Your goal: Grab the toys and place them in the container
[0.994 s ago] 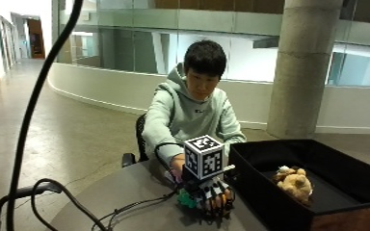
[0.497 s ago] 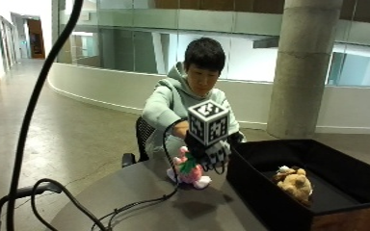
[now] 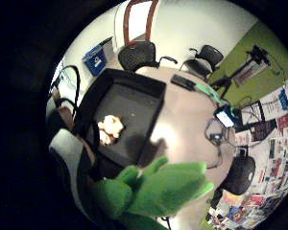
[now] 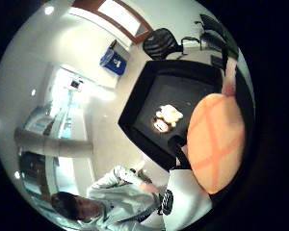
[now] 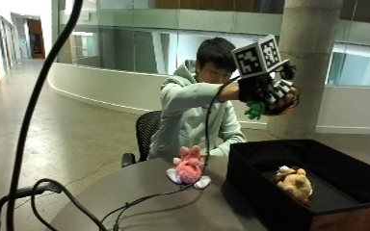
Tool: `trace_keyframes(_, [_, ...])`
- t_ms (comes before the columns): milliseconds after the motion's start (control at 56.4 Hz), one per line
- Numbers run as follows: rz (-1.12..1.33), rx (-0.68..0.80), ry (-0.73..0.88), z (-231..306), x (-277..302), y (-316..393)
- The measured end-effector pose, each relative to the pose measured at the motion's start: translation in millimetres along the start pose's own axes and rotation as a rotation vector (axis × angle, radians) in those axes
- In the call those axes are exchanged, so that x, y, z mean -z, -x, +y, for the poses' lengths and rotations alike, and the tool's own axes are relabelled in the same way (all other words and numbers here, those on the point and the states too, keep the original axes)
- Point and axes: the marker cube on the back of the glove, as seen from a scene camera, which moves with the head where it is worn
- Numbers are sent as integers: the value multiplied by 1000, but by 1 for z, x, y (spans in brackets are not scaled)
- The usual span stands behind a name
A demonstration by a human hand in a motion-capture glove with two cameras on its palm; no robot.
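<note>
One tan plush toy (image 5: 293,182) logged in our black container (image 5: 262,192), one green-and-orange toy (image 5: 257,109) grasped aloft in the gloved right hand (image 5: 268,94), one pink plush (image 5: 188,167) outstanding on the worktop (image 5: 153,202).

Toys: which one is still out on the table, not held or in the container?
The pink plush toy, beside the black container. The tan one lies inside it; the green-and-orange one is in the raised right hand.

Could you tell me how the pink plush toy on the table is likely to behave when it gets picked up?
The pink toy looks furry and stuffed, so it would probably squash under the fingers and feel light. Its white feet splay on the table, so limbs likely flop. It sits upright, and seems unlikely to roll or slip.
</note>
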Motion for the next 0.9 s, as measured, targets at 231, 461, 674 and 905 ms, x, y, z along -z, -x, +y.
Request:
trace_keyframes(231, [-47, 10, 32, -61, -53, 43])
trace_keyframes(461, [-54, 49, 246, -69, -99, 70])
trace_keyframes(674, [-8, 27, 227, -42, -66, 33])
trace_keyframes(905, [74, -13, 250, 36, -7, -32])
